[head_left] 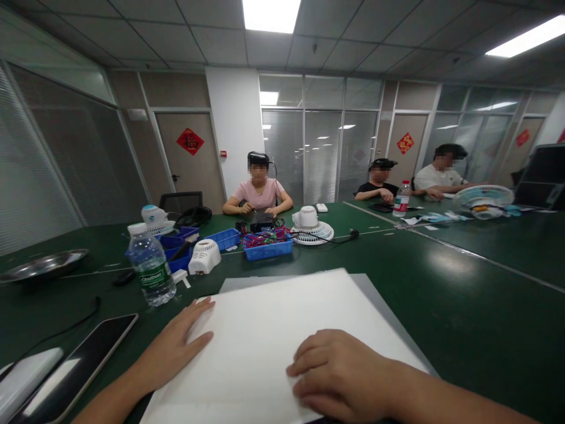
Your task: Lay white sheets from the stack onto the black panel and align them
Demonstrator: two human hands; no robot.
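A large white sheet [260, 335] lies at a slant in front of me, on top of a flat grey board [366, 288]. My left hand [179, 335] rests on the sheet's left edge, with thumb and fingers spread apart. Farther right, my right hand [335, 371] lies palm down on the sheet, its fingers loosely bent and slightly apart. I see nothing in its fingers, but the palm side is hidden. Both forearms enter from the bottom of the view.
A water bottle [151, 268] stands beyond my left hand, near a phone [83, 368]. Across the green table [494, 318] are a blue tray of wires [268, 250], a white fan part [205, 256] and a fan [312, 229]. Several people sit at the far side.
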